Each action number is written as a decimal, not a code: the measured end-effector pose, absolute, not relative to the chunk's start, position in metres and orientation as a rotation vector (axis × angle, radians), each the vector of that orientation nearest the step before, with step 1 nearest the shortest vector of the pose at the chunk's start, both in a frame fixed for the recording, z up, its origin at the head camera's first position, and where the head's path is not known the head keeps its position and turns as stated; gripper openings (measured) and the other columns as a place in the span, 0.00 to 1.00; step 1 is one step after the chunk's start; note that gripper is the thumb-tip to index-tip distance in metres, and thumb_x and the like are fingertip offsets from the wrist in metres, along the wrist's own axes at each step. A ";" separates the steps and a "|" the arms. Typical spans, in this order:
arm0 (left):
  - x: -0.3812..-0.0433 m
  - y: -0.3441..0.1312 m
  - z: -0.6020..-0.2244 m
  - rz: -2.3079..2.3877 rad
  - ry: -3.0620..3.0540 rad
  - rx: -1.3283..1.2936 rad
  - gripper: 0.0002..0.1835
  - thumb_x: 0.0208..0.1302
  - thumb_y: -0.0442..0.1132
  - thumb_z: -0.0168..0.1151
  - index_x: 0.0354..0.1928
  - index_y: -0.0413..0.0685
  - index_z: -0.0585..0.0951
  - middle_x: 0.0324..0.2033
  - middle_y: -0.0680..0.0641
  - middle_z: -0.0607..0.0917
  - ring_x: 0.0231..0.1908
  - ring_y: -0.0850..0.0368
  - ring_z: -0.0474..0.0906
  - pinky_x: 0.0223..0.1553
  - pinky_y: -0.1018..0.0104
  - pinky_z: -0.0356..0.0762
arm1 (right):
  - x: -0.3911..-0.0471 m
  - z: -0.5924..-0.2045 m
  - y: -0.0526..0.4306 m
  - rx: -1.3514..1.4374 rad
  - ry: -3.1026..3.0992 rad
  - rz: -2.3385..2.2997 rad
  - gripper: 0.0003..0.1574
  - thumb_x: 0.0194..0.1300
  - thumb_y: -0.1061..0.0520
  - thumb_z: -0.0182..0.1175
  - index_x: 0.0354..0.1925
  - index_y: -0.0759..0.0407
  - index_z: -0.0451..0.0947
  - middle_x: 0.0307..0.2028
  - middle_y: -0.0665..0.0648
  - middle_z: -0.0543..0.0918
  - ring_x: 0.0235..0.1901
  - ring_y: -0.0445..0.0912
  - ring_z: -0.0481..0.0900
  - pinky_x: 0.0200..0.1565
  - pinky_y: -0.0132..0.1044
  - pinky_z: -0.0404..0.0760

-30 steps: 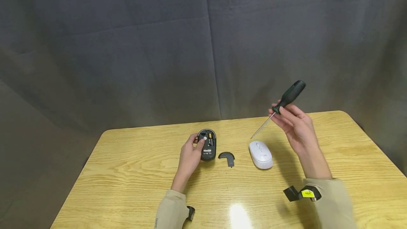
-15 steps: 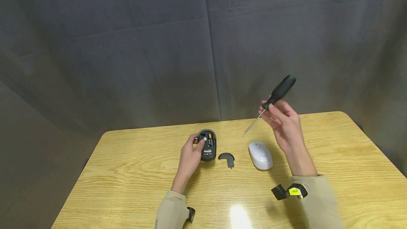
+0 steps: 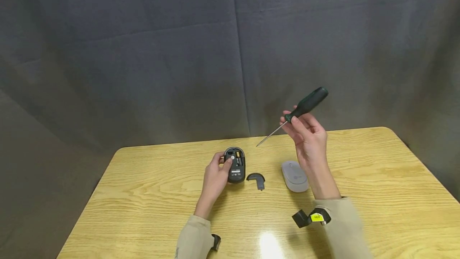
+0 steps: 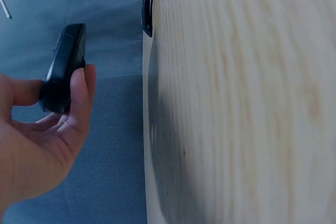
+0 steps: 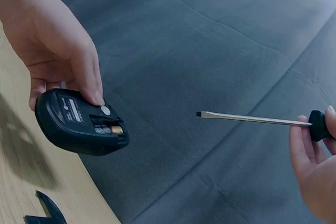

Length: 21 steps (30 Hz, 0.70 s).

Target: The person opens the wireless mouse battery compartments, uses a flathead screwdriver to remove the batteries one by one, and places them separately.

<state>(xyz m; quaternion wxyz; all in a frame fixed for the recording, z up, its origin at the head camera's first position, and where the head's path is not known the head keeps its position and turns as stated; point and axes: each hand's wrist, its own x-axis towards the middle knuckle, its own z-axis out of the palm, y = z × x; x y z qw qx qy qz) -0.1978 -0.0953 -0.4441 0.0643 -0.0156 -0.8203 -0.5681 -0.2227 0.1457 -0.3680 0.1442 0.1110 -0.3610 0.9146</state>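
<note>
My left hand [image 3: 215, 175] grips a black computer mouse [image 3: 236, 173], its underside facing me and its battery bay uncovered. Inside the bay lies a battery [image 5: 116, 129] with a copper-coloured end. In the left wrist view the mouse [image 4: 63, 69] is held up off the table between thumb and fingers. My right hand [image 3: 310, 141] pinches a flat-bladed screwdriver [image 3: 310, 101] near the collar of its dark handle. The metal shaft [image 5: 252, 119] slants down to the left, and its tip is apart from the mouse.
An L-shaped black battery cover [image 3: 256, 178] lies on the wooden table [image 3: 151, 199] just right of the held mouse. Farther right sits a white mouse [image 3: 294, 176], beside my right wrist. A dark grey curtain [image 3: 172, 71] hangs behind the table's far edge.
My right hand has moved left with the screwdriver, bringing its tip closer to the black mouse and tilting the shaft flatter. The left hand has stayed nearly still.
</note>
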 end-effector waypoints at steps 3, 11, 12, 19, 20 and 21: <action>-0.198 -0.096 -0.443 -1.701 -2.481 -0.012 0.20 0.77 0.37 0.56 0.63 0.32 0.76 0.47 0.36 0.84 0.43 0.47 0.83 0.38 0.58 0.84 | -0.222 -0.368 0.137 0.313 -1.083 2.574 0.14 0.72 0.73 0.59 0.53 0.68 0.82 0.43 0.63 0.89 0.40 0.52 0.90 0.52 0.45 0.83; -0.198 -0.097 -0.446 -1.695 -2.496 -0.001 0.19 0.76 0.36 0.56 0.62 0.30 0.76 0.46 0.37 0.84 0.40 0.50 0.81 0.41 0.59 0.80 | -0.221 -0.373 0.119 0.273 -1.196 2.499 0.11 0.71 0.74 0.60 0.46 0.64 0.83 0.41 0.62 0.89 0.39 0.53 0.91 0.47 0.44 0.86; -0.198 -0.097 -0.446 -1.698 -2.495 0.000 0.19 0.76 0.36 0.56 0.62 0.30 0.76 0.46 0.37 0.84 0.41 0.50 0.81 0.42 0.58 0.80 | -0.221 -0.374 0.118 0.269 -1.206 2.497 0.10 0.71 0.74 0.60 0.43 0.64 0.83 0.40 0.61 0.89 0.39 0.53 0.91 0.47 0.45 0.86; -0.197 -0.095 -0.445 -1.711 -2.473 -0.008 0.20 0.75 0.37 0.57 0.62 0.31 0.75 0.44 0.37 0.84 0.41 0.49 0.81 0.42 0.56 0.82 | -0.219 -0.381 0.104 0.283 -1.330 2.450 0.13 0.67 0.76 0.61 0.40 0.61 0.79 0.38 0.59 0.88 0.39 0.52 0.91 0.49 0.47 0.85; -0.196 -0.095 -0.445 -1.714 -2.470 -0.011 0.20 0.75 0.37 0.58 0.62 0.31 0.75 0.45 0.37 0.83 0.41 0.49 0.81 0.42 0.55 0.82 | -0.219 -0.382 0.102 0.292 -1.360 2.432 0.13 0.67 0.76 0.62 0.42 0.60 0.78 0.39 0.59 0.88 0.40 0.51 0.90 0.50 0.46 0.85; -0.196 -0.095 -0.445 -1.719 -2.468 -0.014 0.20 0.75 0.37 0.57 0.62 0.31 0.75 0.45 0.37 0.83 0.41 0.49 0.81 0.42 0.55 0.82 | -0.219 -0.383 0.101 0.298 -1.383 2.419 0.14 0.67 0.76 0.62 0.43 0.60 0.78 0.39 0.58 0.88 0.40 0.51 0.90 0.50 0.46 0.84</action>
